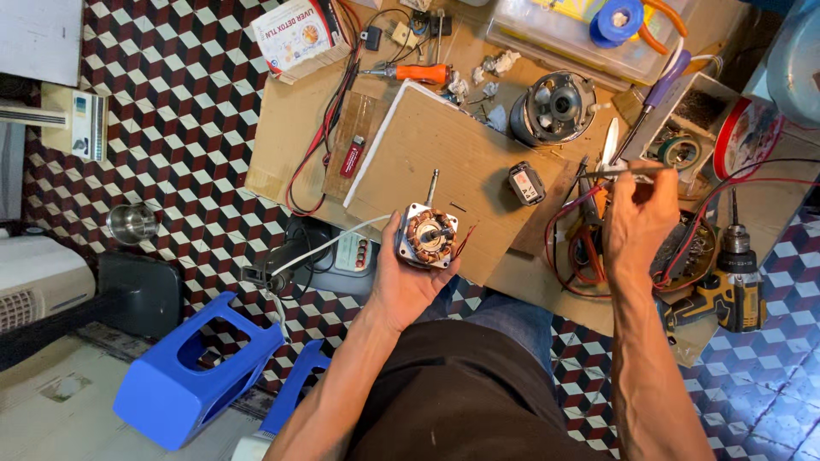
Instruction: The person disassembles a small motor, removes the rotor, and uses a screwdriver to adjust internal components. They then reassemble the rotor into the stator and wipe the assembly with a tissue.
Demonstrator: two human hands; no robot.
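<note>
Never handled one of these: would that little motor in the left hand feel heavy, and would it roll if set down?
The motor probably feels heavy for its size: copper windings and a metal frame show. It likely wouldn't roll, since its frame looks squarish, though the shaft sticking out could tip it. The left hand cups it from below.

Right hand [636,224] hides its thin tool's [628,173] grip.

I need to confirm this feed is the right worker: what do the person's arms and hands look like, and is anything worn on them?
Both forearms are bare, with no sleeves in view. The left hand and the right hand are bare too: no gloves, rings, watch or wristband visible. The arms look lean. A dark brown garment covers the lap.
</note>
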